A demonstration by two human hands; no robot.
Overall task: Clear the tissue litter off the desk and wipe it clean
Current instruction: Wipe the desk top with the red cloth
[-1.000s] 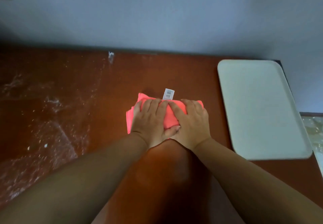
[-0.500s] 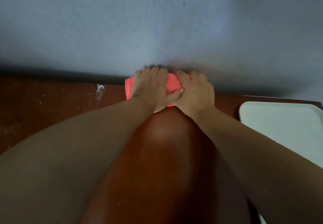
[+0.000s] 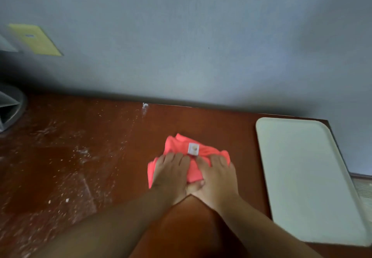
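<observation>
Left hand (image 3: 171, 174) flat, fingers straight, pressing pink cloth (image 3: 207, 152) onto desk (image 3: 211, 124). Right hand (image 3: 218, 177) beside it, same pose, thumbs touching. I see tissue crumbs (image 3: 82, 153) scattered left of cloth, white tray (image 3: 302, 177) right.

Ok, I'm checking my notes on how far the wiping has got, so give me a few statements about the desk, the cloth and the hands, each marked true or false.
1. The left hand and the right hand both press flat on the pink cloth. True.
2. The cloth lies on the white tray. False: it lies on the desk, left of the tray and apart from it.
3. White specks show on the desk left of the cloth. True.
4. The cloth is pushed up against the wall. False: bare desk shows between the cloth and the wall.
</observation>
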